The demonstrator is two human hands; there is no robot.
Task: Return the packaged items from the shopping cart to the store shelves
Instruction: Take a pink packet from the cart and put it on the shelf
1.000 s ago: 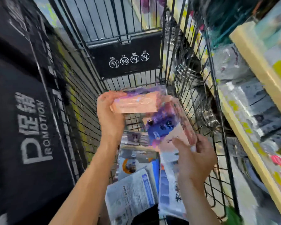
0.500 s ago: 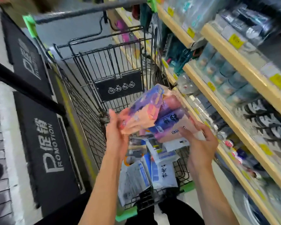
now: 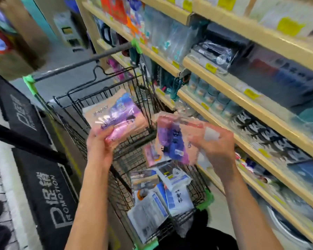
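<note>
Head view, left to right. Far left: black floor mats [image 3: 43, 199] printed "PROMOTION" lie beside the shopping cart [image 3: 76, 105], which has a grey handle bar and green corner caps. My left hand [image 3: 98, 147] is raised over the cart's middle, fingers closed round the near end of a pink-and-purple packet [image 3: 116, 112]; the packet tilts up and away from me toward the far end of the basket. Below and between my arms, down in the near part of the basket, lie several white-and-blue packets [image 3: 170, 192], overlapping, with a printed white sheet pack [image 3: 146, 217] nearest me. A small pink pack [image 3: 152, 154] sits just beyond them.

My right hand [image 3: 215, 143] is at the cart's right rim, gripping a second pink-and-purple packet [image 3: 173, 139] by its right end; a white label shows at my fingertips. This packet is blurred, print unreadable. The two packets are apart, with a gap of wire basket between.

Right: wooden store shelves [image 3: 242, 98] run from near to far, yellow price tags on their edges, stocked with teal cans [image 3: 213, 98] and dark wrapped goods. My right hand is near the shelf edge, not touching it.
</note>
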